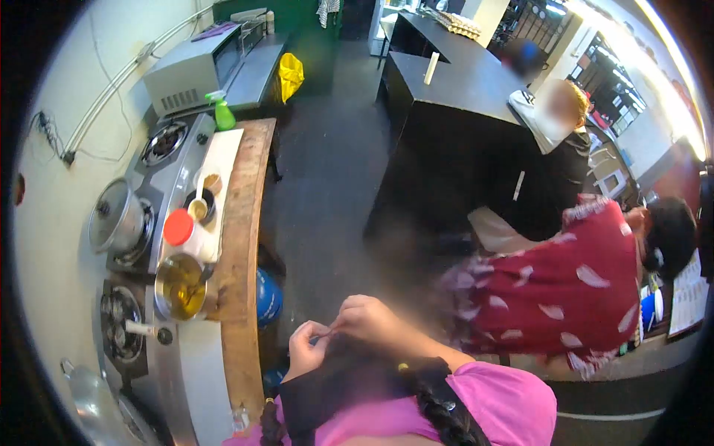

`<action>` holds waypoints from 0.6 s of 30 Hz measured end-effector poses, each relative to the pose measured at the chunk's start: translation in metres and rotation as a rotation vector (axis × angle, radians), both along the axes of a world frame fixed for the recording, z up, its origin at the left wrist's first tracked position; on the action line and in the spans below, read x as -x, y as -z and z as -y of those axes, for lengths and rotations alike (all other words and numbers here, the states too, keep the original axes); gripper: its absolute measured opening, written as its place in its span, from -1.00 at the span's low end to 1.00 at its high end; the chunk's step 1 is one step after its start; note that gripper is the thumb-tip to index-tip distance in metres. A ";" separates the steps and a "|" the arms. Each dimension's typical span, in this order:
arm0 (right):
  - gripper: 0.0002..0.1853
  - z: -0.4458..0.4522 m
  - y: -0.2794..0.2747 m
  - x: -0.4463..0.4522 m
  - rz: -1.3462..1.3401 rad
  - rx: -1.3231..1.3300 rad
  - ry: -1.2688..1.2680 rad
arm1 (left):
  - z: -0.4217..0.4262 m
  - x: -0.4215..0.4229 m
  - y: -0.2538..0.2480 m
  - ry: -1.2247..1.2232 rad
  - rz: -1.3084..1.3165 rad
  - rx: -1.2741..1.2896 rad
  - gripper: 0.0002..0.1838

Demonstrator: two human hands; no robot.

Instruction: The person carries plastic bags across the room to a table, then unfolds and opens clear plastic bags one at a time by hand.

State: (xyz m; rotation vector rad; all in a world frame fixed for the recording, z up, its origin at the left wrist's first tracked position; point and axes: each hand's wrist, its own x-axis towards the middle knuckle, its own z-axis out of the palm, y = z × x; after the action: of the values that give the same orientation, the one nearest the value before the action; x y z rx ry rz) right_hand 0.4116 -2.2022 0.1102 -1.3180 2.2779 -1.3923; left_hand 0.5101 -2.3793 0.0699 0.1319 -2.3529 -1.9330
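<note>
Counted by kind.
Tallied: the wearer's two hands [367, 320], three metal cooking vessels [128, 223], at least three burners [165, 143], one spray bottle [224, 117], one red-lidded jar [180, 229], one countertop oven [178, 85], one yellow bag [291, 75].

A short-sleeved pink top [509, 394] shows beneath a black apron [320, 398] and dark braids [444, 411] with yellow ties [404, 367].

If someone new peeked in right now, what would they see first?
Probably the person in red patterned clothing on the right, or the yellow bag hanging at the far left counter. Nearer, a red-lidded jar stands beside the stove, and the left hand meets the right hand low in the middle.
</note>
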 end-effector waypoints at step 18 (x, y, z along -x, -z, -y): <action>-0.23 -0.047 -0.028 0.427 -0.135 -0.201 0.032 | -0.029 0.420 0.017 0.040 -0.023 -0.012 -0.93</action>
State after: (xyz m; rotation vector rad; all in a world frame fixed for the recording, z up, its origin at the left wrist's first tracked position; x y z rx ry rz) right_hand -0.0150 -2.1554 0.1382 -1.3525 2.4603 -1.0781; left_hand 0.0897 -2.3501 0.0533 0.0635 -2.3474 -1.9563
